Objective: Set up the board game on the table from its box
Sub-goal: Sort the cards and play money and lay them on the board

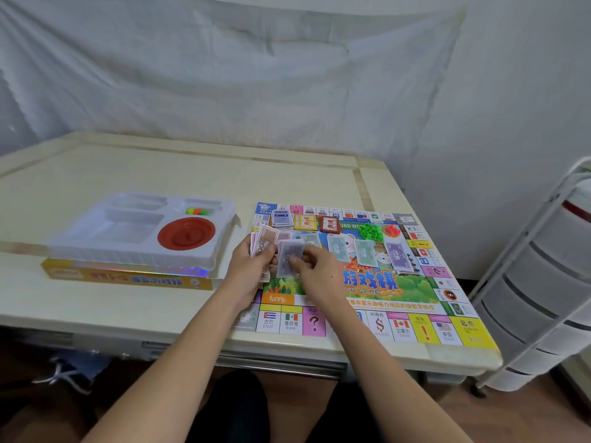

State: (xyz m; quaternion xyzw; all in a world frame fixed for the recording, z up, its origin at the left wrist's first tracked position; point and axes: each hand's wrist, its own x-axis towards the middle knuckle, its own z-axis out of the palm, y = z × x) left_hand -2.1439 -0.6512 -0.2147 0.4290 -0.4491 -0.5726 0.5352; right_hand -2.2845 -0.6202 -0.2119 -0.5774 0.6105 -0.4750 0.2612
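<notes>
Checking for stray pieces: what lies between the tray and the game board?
In the head view, only bare table lies between the tray and the game board.

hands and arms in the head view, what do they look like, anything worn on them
Both forearms are bare up to the frame edge: no sleeves, gloves or watch show. The left hand and right hand carry no visible rings or bands, though the picture is soft. A small dark spot marks the back of the right hand.
</notes>
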